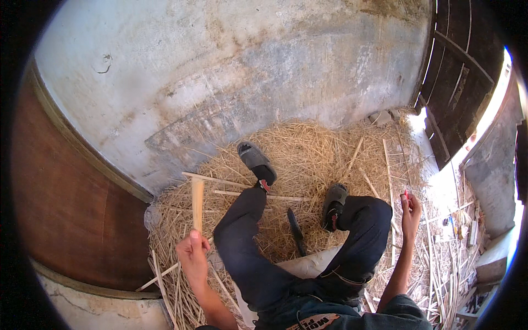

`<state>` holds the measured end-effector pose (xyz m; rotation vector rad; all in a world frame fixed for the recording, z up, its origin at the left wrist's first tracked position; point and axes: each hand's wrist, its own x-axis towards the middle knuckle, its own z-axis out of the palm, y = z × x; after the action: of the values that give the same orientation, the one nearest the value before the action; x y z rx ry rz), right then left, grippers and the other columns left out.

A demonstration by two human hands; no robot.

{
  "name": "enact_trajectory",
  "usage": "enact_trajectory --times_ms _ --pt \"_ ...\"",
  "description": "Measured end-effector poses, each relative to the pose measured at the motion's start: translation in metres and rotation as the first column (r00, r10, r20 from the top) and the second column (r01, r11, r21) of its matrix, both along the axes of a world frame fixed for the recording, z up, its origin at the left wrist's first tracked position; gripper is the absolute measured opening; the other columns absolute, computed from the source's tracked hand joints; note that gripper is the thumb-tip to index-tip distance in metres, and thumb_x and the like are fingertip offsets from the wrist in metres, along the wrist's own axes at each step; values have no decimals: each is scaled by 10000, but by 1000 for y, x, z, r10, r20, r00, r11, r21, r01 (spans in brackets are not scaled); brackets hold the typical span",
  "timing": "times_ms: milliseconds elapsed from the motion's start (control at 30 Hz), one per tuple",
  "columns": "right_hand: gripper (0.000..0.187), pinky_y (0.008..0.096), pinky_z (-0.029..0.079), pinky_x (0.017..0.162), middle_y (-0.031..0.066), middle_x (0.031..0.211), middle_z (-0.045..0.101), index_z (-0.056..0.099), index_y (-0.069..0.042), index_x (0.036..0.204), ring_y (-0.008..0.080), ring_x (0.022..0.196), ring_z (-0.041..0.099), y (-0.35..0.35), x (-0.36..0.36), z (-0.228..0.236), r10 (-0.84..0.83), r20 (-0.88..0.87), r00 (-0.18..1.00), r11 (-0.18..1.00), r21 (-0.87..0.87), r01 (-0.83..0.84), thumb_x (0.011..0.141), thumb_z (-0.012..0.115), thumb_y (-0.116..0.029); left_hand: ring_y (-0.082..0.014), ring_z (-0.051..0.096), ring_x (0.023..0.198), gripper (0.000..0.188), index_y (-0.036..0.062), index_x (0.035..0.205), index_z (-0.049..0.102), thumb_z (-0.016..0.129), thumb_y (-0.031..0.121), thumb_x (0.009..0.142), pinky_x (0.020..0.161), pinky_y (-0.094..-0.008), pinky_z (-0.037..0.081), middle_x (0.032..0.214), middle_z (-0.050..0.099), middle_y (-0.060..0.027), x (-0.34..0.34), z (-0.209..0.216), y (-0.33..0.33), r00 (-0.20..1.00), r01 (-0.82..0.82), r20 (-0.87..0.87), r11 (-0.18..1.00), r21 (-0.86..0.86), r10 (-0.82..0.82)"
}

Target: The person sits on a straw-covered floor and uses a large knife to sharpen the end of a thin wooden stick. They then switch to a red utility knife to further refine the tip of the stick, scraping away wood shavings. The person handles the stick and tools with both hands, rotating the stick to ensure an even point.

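Pinched upright between the thumb and fingers of my left hand [193, 256] is a flat, pale wooden slat [197, 203]. My right hand [410, 217], raised out to the right of my knee, is closed on a small red object [406, 194]; only its tip shows above the fingers, so its kind is unclear. Between my legs a dark, long-bladed knife [296, 231] lies tilted, its near end by a pale sack-like bundle [311, 264]. Several pale wooden strips [261, 196] rest on the straw around my feet.
Loose straw [300, 146] covers the floor up to a stained plaster wall [264, 71]. A brown door panel [71, 203] stands at the left. Dark wooden boards [459, 71] hang at the far right, above a bright gap. More sticks [440, 280] lie piled at the right.
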<state>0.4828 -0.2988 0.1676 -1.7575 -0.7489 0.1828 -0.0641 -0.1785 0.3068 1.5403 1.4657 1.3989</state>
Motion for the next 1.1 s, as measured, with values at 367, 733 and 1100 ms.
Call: enact_trajectory --times_ms 367,733,1100 --pt "394 288 417 685 7 803 591 694 12 1069 91 767 509 -4 -10 -9 -26 -72 997 999 -44 23 1030 643 -377 -305 531 506 363 -1 755 687 753 300 947 507 -402 386 584 540 -130 52 83 25 745 232 -662 962 143 -81" --pt "331 236 317 639 -48 790 490 696 -22 1098 51 718 399 16 -62 51 42 -98 994 992 122 -30 1061 583 -331 -136 458 553 325 46 1258 710 537 262 1087 554 -322 395 651 473 -34 87 65 28 805 492 -411 868 60 -428" --pt "369 285 358 630 -28 803 549 688 -24 1090 93 696 457 30 -131 124 259 37 965 949 179 -261 1024 585 -371 -46 417 542 364 26 1399 630 503 205 1108 496 -218 337 703 435 50 105 49 -1 617 780 384 596 -189 -687"
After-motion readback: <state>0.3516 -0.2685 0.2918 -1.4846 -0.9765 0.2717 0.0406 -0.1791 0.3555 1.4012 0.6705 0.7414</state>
